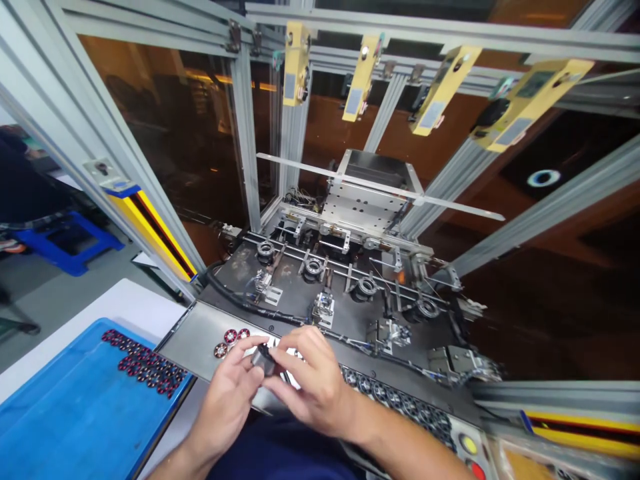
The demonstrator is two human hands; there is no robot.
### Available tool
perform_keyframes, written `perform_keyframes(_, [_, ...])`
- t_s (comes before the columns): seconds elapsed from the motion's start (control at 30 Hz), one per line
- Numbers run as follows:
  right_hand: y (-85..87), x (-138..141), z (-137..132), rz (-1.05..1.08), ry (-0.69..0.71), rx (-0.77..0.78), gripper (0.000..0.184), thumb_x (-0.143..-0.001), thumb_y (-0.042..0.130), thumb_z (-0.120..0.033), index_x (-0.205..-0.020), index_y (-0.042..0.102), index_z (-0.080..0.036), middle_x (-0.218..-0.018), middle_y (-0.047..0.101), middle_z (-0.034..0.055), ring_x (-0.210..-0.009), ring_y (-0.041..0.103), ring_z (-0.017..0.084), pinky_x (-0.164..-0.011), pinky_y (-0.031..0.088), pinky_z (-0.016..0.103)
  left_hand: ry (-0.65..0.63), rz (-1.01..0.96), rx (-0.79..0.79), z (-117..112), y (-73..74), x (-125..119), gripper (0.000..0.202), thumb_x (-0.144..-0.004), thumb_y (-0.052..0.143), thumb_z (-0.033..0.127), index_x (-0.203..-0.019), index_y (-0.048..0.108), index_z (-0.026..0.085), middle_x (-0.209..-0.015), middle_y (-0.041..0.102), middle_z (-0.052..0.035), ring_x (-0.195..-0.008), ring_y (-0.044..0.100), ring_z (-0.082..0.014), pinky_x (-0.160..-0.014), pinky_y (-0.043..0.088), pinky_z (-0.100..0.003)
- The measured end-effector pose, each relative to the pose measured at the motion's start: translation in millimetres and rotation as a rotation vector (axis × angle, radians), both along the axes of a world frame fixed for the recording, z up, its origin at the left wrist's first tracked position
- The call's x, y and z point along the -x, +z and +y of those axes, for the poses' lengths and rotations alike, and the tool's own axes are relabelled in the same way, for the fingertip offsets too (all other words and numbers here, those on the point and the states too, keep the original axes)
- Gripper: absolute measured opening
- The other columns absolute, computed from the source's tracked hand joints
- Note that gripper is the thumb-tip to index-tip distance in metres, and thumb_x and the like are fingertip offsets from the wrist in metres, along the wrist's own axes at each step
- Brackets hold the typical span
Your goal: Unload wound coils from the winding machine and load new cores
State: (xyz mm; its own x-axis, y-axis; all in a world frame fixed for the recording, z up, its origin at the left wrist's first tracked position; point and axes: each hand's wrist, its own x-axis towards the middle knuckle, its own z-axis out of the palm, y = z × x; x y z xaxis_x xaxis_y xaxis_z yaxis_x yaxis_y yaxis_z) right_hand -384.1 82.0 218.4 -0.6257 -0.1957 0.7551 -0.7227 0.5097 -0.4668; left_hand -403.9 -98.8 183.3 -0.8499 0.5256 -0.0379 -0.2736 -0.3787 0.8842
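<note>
Close in front of my body, my left hand (225,397) is closed around a small dark grey metal part (263,361). The fingers and thumb of my right hand (317,383) are bent in against the same part from the right. A black piece shows at its top; its exact kind is hard to make out. Just left of the fingers, several round red-and-silver wound cores (230,336) lie on the metal ledge (193,333). To the right of my right wrist runs a row of dark ring-shaped parts (400,402).
A blue tray (70,407) with several red-edged cores stands at left. Beyond my hands is a machine bed with ring fixtures (313,268) and cables. Yellow sensor bars (155,233) flank the metal frame. Yellow (468,444) and red buttons (477,471) sit at lower right.
</note>
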Motion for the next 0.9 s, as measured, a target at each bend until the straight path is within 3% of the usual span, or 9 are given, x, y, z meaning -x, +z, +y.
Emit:
perform_keyframes(0.13, [18.6, 3.4, 16.0, -0.420, 0.308, 0.100, 0.015, -0.088, 0.059, -0.019, -0.097, 0.071, -0.013, -0.130, 0.049, 0.0083, -0.123, 0.045, 0.015, -0.104, 0.038, 0.030, -0.178, 0.103, 0.141, -17.6, -7.6, 2.6, 0.039, -0.093, 0.054, 0.023, -0.130, 0.046, 0.029, -0.115, 0.058, -0.0043, -0.103, 0.057, -0.0109, -0.089, 0.045, -0.020])
perform_keyframes(0.23, [26.6, 14.8, 23.1, -0.669, 0.560, 0.166, 0.014, -0.085, 0.062, -0.014, -0.089, 0.071, -0.005, -0.122, 0.057, 0.0117, -0.132, 0.039, 0.016, -0.108, 0.035, 0.025, -0.237, 0.079, 0.140, -23.2, -4.8, 1.5, 0.038, -0.091, 0.057, 0.022, -0.127, 0.052, 0.030, -0.108, 0.060, -0.0031, -0.100, 0.059, -0.0112, -0.087, 0.044, -0.021])
perform_keyframes(0.43, [22.6, 34.6, 19.2, -0.765, 0.876, 0.105, 0.005, -0.079, 0.060, -0.003, -0.083, 0.061, 0.000, -0.130, 0.047, 0.0235, -0.133, 0.039, 0.023, -0.111, 0.031, 0.031, -0.117, -0.050, 0.155, -13.5, 7.7, -4.6, 0.042, -0.073, 0.075, 0.042, -0.111, 0.068, 0.024, -0.105, 0.063, -0.0098, -0.096, 0.061, -0.0197, -0.084, 0.044, -0.028])
perform_keyframes(0.53, [19.8, 51.4, 20.9, -0.769, 0.903, 0.105, 0.009, -0.081, 0.060, -0.005, -0.087, 0.062, 0.001, -0.128, 0.049, 0.0239, -0.132, 0.040, 0.023, -0.111, 0.032, 0.031, 0.006, -0.110, 0.197, -20.8, -2.3, 2.6, 0.051, -0.067, 0.078, 0.048, -0.112, 0.068, 0.026, -0.113, 0.061, -0.0093, -0.105, 0.060, -0.0226, -0.089, 0.044, -0.029])
perform_keyframes(0.6, [16.1, 78.9, 26.8, -0.801, 0.844, 0.063, 0.012, -0.086, 0.056, -0.010, -0.088, 0.063, 0.000, -0.130, 0.049, 0.0207, -0.132, 0.041, 0.021, -0.111, 0.032, 0.031, 0.089, 0.057, 0.310, -38.4, -25.4, 16.7, 0.065, -0.074, 0.073, 0.048, -0.133, 0.053, 0.030, -0.128, 0.055, -0.0071, -0.118, 0.053, -0.0234, -0.099, 0.041, -0.031])
perform_keyframes(0.67, [8.1, 123.1, 35.7, -0.766, 0.655, -0.046, 0.021, -0.094, 0.050, -0.020, -0.088, 0.063, -0.006, -0.143, 0.039, 0.0118, -0.133, 0.039, 0.017, -0.112, 0.031, 0.032, 0.134, 0.370, 0.636, -62.3, -61.7, 35.0, 0.059, -0.095, 0.050, 0.040, -0.148, 0.026, 0.033, -0.136, 0.049, -0.0057, -0.119, 0.052, -0.0170, -0.102, 0.041, -0.031])
perform_keyframes(0.77, [-12.0, 207.8, 48.4, -0.644, 0.311, -0.188, 0.031, -0.096, 0.046, -0.026, -0.092, 0.067, -0.004, -0.142, 0.039, 0.0136, -0.133, 0.038, 0.017, -0.113, 0.027, 0.029, 0.497, 0.389, 1.006, -89.6, -122.9, 56.9, 0.059, -0.095, 0.046, 0.044, -0.148, 0.023, 0.034, -0.146, 0.038, -0.0026, -0.128, 0.044, -0.0218, -0.109, 0.034, -0.047])
perform_keyframes(0.83, [-27.3, 260.4, 51.7, -0.677, 0.062, -0.421, 0.028, -0.094, 0.045, -0.016, -0.092, 0.068, 0.000, -0.139, 0.041, 0.0182, -0.135, 0.034, 0.019, -0.112, 0.025, 0.024, 0.543, 0.327, 0.990, -92.9, -153.0, 62.2, 0.060, -0.095, 0.046, 0.044, -0.149, 0.021, 0.033, -0.149, 0.033, -0.0027, -0.133, 0.038, -0.0213, -0.112, 0.031, -0.046])
perform_keyframes(0.9, [-41.7, 299.1, 49.7, -0.707, 0.023, -0.476, 0.030, -0.094, 0.045, -0.016, -0.099, 0.068, 0.002, -0.139, 0.040, 0.0202, -0.133, 0.037, 0.020, -0.111, 0.025, 0.022, 0.576, 0.313, 0.897, -85.8, -168.6, 61.4, 0.060, -0.096, 0.046, 0.042, -0.149, 0.021, 0.031, -0.148, 0.034, -0.0053, -0.134, 0.038, -0.0209, -0.112, 0.031, -0.045])
